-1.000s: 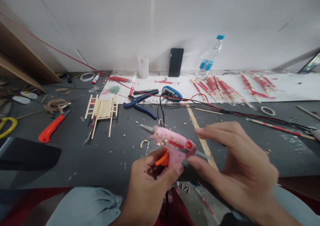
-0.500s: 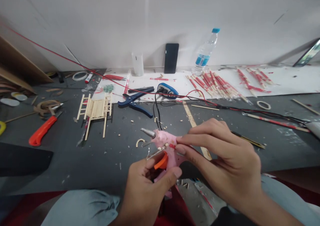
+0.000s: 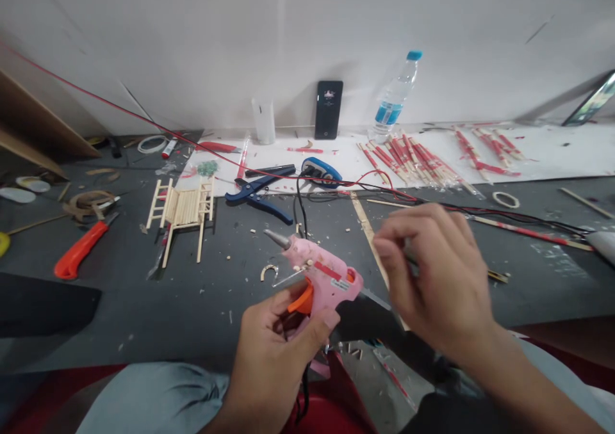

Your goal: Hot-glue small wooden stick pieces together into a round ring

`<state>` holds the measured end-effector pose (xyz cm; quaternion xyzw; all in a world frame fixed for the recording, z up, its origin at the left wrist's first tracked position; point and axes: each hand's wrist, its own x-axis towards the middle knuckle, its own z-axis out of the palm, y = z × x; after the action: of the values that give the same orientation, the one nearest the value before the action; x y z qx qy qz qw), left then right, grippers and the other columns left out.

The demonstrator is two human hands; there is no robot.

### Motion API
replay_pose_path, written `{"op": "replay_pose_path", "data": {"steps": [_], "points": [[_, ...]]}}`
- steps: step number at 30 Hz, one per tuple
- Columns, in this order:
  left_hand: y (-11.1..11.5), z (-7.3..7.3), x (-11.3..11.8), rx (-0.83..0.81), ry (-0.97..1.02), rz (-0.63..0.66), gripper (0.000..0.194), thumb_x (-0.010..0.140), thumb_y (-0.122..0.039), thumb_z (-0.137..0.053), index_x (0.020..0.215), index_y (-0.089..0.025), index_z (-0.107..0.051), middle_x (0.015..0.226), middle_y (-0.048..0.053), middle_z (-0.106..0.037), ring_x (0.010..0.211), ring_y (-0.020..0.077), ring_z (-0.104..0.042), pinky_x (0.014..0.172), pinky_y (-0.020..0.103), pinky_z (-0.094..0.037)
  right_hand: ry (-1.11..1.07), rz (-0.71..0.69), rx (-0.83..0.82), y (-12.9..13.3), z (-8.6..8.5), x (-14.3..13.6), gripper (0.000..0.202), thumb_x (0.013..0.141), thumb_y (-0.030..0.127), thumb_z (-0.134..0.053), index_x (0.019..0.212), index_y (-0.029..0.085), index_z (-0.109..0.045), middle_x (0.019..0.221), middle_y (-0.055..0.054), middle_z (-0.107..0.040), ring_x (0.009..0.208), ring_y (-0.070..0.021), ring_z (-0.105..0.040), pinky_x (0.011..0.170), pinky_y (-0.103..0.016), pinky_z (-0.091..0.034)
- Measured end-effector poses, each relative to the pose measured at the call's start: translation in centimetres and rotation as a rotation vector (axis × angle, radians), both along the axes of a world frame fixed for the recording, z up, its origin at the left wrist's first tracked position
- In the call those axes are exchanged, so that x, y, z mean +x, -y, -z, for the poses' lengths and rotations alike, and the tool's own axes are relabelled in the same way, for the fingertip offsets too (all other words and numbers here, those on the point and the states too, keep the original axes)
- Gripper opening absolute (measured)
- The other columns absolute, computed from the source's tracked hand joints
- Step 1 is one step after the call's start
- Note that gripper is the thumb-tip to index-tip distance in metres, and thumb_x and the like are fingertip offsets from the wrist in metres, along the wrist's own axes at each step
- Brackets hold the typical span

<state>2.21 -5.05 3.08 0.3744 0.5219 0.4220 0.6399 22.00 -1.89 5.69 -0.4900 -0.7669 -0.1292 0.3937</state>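
Note:
My left hand (image 3: 283,351) is wrapped round the handle of a pink glue gun (image 3: 323,274), near its orange trigger (image 3: 302,299). The gun's metal nozzle (image 3: 277,239) points up and to the left, and a clear glue stick (image 3: 376,298) sticks out of its back end. To the right of the gun, apart from it, is my right hand (image 3: 437,280), its fingers curled together; whether anything is between them is hidden. A small curved wooden piece (image 3: 269,272) lies on the table left of the gun.
A small stick-built chair (image 3: 185,210) and an orange-red knife (image 3: 81,251) are at the left. Blue cutters (image 3: 259,194) lie behind the gun. Against the wall stand a black phone (image 3: 329,111) and a water bottle (image 3: 396,98). Red-wrapped sticks (image 3: 418,159) and cables cross the back right.
My right hand has let go of the glue gun's body and moved right, uncovering its back end and glue stick. The gun has tilted slightly. The black phone's screen has lit up.

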Motion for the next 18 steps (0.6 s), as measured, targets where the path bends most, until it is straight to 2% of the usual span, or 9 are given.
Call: {"op": "replay_pose_path", "data": {"steps": [2, 4, 7, 9, 11, 12, 14, 16, 18], "points": [[0.1, 0.0, -0.3, -0.030, -0.012, 0.017, 0.029, 0.073, -0.039, -0.093, 0.096, -0.023, -0.087, 0.076, 0.006, -0.083, 0.058, 0.0127, -0.066, 0.049, 0.016, -0.052, -0.019, 0.083, -0.041, -0.5, -0.2, 1.4, 0.016, 0.109, 0.022, -0.048, 0.094, 0.026, -0.052, 0.087, -0.004, -0.068, 0.078, -0.0213, -0.063, 0.075, -0.036, -0.040], [0.0, -0.1, -0.5, -0.050, -0.007, 0.007, 0.032, 0.069, -0.038, -0.095, 0.095, -0.021, -0.086, 0.077, 0.006, -0.083, 0.059, 0.0130, -0.069, 0.052, 0.016, -0.056, 0.018, 0.154, -0.122, -1.2, -0.1, 2.9, 0.027, 0.110, 0.028, -0.044, 0.083, 0.027, -0.048, 0.075, -0.002, -0.063, 0.065, -0.0211, -0.054, 0.068, -0.036, -0.037], [-0.1, -0.2, -0.7, -0.066, 0.021, -0.018, 0.037, 0.068, -0.042, -0.097, 0.093, -0.018, -0.085, 0.076, 0.009, -0.084, 0.058, 0.0129, -0.072, 0.053, 0.016, -0.057, 0.074, 0.211, -0.264, -2.2, 0.7, 4.5, 0.043, 0.106, 0.036, -0.050, 0.066, 0.026, -0.039, 0.057, 0.000, -0.051, 0.052, -0.0188, -0.043, 0.058, -0.035, -0.028], [-0.1, -0.3, -0.7, -0.085, 0.049, -0.024, 0.043, 0.066, -0.047, -0.098, 0.093, -0.017, -0.084, 0.076, 0.010, -0.084, 0.057, 0.0136, -0.073, 0.051, 0.015, -0.057, 0.020, 0.197, -0.354, -2.7, 1.3, 5.1, 0.036, 0.101, 0.034, -0.059, 0.067, 0.024, -0.053, 0.059, 0.000, -0.060, 0.054, -0.0181, -0.050, 0.058, -0.033, -0.029], [-0.1, -0.3, -0.7, -0.096, 0.071, -0.030, 0.048, 0.062, -0.052, -0.100, 0.090, -0.016, -0.084, 0.075, 0.011, -0.084, 0.057, 0.0140, -0.074, 0.049, 0.014, -0.056, -0.076, 0.169, -0.442, -2.9, 1.6, 5.4, 0.011, 0.094, 0.026, -0.064, 0.087, 0.022, -0.072, 0.075, -0.002, -0.074, 0.064, -0.0196, -0.063, 0.063, -0.031, -0.038], [-0.1, -0.3, -0.7, -0.102, 0.077, -0.031, 0.050, 0.061, -0.053, -0.101, 0.090, -0.015, -0.084, 0.075, 0.011, -0.084, 0.057, 0.0140, -0.074, 0.048, 0.013, -0.055, -0.130, 0.155, -0.483, -2.9, 1.7, 5.5, 0.012, 0.093, 0.024, -0.065, 0.096, 0.022, -0.076, 0.083, -0.003, -0.079, 0.070, -0.0209, -0.068, 0.068, -0.032, -0.042], [-0.2, -0.2, -0.8, -0.107, 0.081, -0.029, 0.051, 0.062, -0.054, -0.101, 0.091, -0.016, -0.084, 0.076, 0.011, -0.085, 0.057, 0.0137, -0.075, 0.046, 0.011, -0.052, -0.239, 0.101, -0.587, -2.4, 1.5, 5.3, 0.018, 0.098, 0.031, -0.063, 0.102, 0.023, -0.079, 0.089, -0.004, -0.082, 0.081, -0.0228, -0.074, 0.075, -0.032, -0.047], [-0.3, 0.0, -0.9, -0.099, 0.098, -0.030, 0.049, 0.064, -0.053, -0.100, 0.092, -0.016, -0.084, 0.078, 0.011, -0.085, 0.058, 0.0137, -0.077, 0.047, 0.010, -0.052, -0.331, -0.044, -0.719, -1.4, 1.0, 4.7, 0.028, 0.105, 0.043, -0.057, 0.107, 0.025, -0.079, 0.096, -0.003, -0.082, 0.090, -0.0225, -0.076, 0.079, -0.031, -0.051], [-0.3, 0.2, -1.2, -0.074, 0.141, -0.029, 0.046, 0.067, -0.051, -0.100, 0.093, -0.017, -0.084, 0.078, 0.010, -0.085, 0.061, 0.0149, -0.078, 0.052, 0.012, -0.057, -0.365, -0.218, -0.814, -0.1, 0.4, 3.9, 0.030, 0.107, 0.049, -0.055, 0.115, 0.028, -0.076, 0.103, -0.001, -0.081, 0.094, -0.0192, -0.075, 0.078, -0.027, -0.054]]}}
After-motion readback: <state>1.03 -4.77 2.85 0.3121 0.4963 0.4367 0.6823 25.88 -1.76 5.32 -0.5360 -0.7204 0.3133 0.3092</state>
